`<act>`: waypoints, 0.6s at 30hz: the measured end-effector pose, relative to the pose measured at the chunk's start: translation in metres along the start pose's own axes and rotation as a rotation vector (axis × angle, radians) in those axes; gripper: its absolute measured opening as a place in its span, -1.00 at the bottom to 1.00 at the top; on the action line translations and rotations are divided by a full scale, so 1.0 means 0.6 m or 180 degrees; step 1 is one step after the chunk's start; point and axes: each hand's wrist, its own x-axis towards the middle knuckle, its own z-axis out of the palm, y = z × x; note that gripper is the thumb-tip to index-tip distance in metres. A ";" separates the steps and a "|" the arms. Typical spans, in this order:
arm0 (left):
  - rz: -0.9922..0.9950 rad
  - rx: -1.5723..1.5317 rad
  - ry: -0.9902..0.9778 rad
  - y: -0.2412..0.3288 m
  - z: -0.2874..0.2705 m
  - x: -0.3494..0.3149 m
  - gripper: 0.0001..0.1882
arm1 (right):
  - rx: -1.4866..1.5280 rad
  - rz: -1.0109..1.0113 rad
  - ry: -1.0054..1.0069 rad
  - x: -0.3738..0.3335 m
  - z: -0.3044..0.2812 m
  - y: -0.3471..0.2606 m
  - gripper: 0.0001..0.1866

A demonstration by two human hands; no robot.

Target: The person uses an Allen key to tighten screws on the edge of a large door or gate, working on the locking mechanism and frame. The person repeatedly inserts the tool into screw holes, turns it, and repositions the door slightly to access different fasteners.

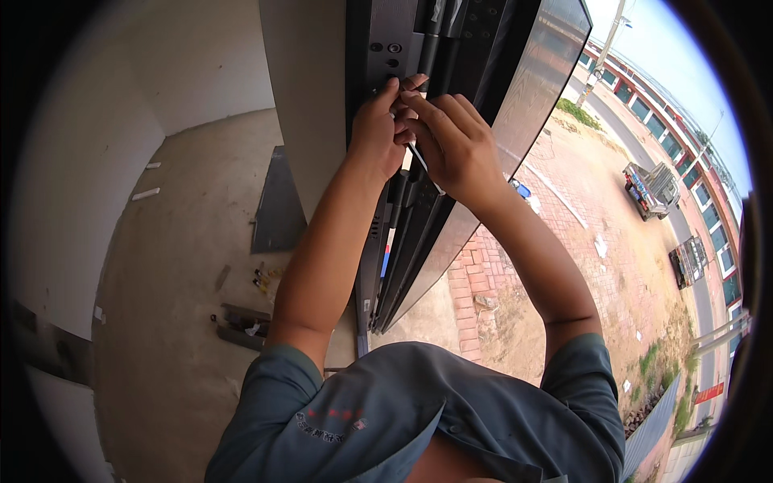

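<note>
The fingers of the left hand and right hand overlapped, hiding whatever lay between their tips. A thin metal rod had its upper end lost among them, and which hand gripped it could not be told. The upper edge cut off the dark door frame, and the lower edge cropped the shirt. The right forearm partly hid a blue object outside. The small pieces on the floor were too tiny to tell apart.
</note>
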 end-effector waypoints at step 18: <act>0.0126 -0.0261 -0.0138 -0.020 0.014 -0.002 -0.69 | 0.1142 0.1757 0.0657 -0.035 0.014 -0.019 -0.83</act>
